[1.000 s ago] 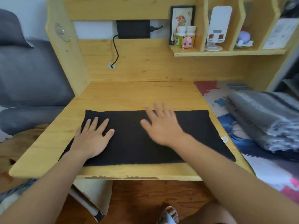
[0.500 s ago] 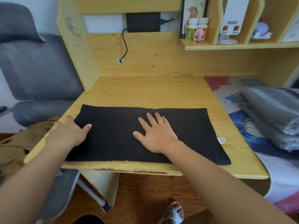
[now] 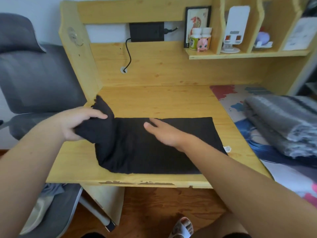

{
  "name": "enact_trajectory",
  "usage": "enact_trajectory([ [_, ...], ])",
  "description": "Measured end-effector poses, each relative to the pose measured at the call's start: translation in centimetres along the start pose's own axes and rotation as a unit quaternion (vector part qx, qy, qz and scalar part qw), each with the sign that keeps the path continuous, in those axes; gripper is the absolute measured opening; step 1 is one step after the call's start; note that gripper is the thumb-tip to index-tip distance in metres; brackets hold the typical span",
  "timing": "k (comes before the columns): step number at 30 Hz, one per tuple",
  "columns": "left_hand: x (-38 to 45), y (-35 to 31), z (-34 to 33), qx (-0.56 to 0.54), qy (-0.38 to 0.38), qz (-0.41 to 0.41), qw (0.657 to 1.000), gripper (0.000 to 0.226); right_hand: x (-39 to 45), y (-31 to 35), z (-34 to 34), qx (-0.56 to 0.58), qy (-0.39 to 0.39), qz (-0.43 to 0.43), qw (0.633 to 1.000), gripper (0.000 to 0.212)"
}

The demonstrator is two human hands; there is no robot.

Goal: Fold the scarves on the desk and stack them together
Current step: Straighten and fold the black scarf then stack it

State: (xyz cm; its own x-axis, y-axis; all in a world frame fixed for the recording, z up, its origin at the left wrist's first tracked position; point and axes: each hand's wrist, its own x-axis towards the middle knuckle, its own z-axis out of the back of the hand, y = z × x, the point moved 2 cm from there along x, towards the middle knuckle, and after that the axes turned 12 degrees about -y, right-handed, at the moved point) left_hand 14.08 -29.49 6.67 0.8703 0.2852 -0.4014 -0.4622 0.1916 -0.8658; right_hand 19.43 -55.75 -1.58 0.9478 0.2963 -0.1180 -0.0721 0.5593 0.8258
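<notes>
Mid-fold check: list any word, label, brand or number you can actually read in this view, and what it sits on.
No text is legible.
Black scarf: small white tag, too small to read.
Framed picture: small marks at the corner, blurred.
Two bottles: labels blurred.
White stand: faint markings, unreadable.
Paper on the shelf: print too small.
Printed mat: only coloured artwork shows.

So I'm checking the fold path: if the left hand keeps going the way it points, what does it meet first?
Probably the right hand, flat on the black scarf; the left hand points rightward.
</notes>
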Motion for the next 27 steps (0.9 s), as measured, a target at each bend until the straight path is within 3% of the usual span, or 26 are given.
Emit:
enact_trajectory([
  [2,-1.4,-3.4,-4.3,-0.001,0.022,-0.058,0.998,0.051,-0.6,2.3,3.5,0.259,0.029,-0.061,0.964,0.079],
  [3,-2.4,-4.8,-7.0,0.003,0.031,-0.086,0.996,0.039,-1.2,3.5,5.6,0.346,0.031,-0.076,0.934,0.081],
  [5,-4.5,-6.9,-12.8,0.012,0.085,-0.141,0.986,0.044,-2.7,5.3,9.6,0.424,0.030,-0.094,0.900,0.078],
  [7,-6.4,-7.1,-17.8,0.052,0.134,-0.222,0.964,0.054,-4.3,5.8,11.9,0.351,-0.007,-0.097,0.931,0.056],
  [9,-7.8,-5.6,-20.0,0.128,0.094,-0.294,0.942,0.062,-4.9,3.8,12.9,0.217,-0.099,-0.104,0.966,0.040],
  [11,-8.3,-1.9,-19.6,0.195,0.044,-0.333,0.921,0.069,-4.9,0.5,12.9,0.132,-0.172,-0.117,0.969,0.076],
  [13,-8.1,3.2,-17.9,0.272,0.017,-0.342,0.899,0.084,-4.7,-2.5,12.1,0.102,-0.142,-0.130,0.976,0.088],
  [15,-7.3,7.4,-16.6,0.331,0.015,-0.311,0.891,0.100,-4.4,-4.5,11.5,0.089,-0.096,-0.150,0.980,0.074],
  [17,-6.5,9.8,-16.1,0.322,-0.002,-0.296,0.899,0.102,-4.4,-5.2,11.1,0.055,-0.103,-0.163,0.980,0.065],
  [19,-6.3,10.6,-16.0,0.293,-0.067,-0.323,0.898,0.094,-4.3,-5.2,11.2,0.017,-0.125,-0.163,0.978,0.067],
  [21,-6.3,10.7,-16.1,0.272,-0.128,-0.338,0.892,0.085,-4.0,-4.6,11.6,0.026,-0.135,-0.152,0.979,0.072],
  [24,-6.4,10.9,-16.6,0.297,-0.173,-0.355,0.870,0.075,-3.7,-3.6,13.1,0.144,-0.152,-0.136,0.968,0.077],
  [27,-6.1,11.1,-16.5,0.260,-0.185,-0.349,0.881,0.072,-4.6,-4.4,13.5,0.166,-0.163,-0.128,0.964,0.076],
])
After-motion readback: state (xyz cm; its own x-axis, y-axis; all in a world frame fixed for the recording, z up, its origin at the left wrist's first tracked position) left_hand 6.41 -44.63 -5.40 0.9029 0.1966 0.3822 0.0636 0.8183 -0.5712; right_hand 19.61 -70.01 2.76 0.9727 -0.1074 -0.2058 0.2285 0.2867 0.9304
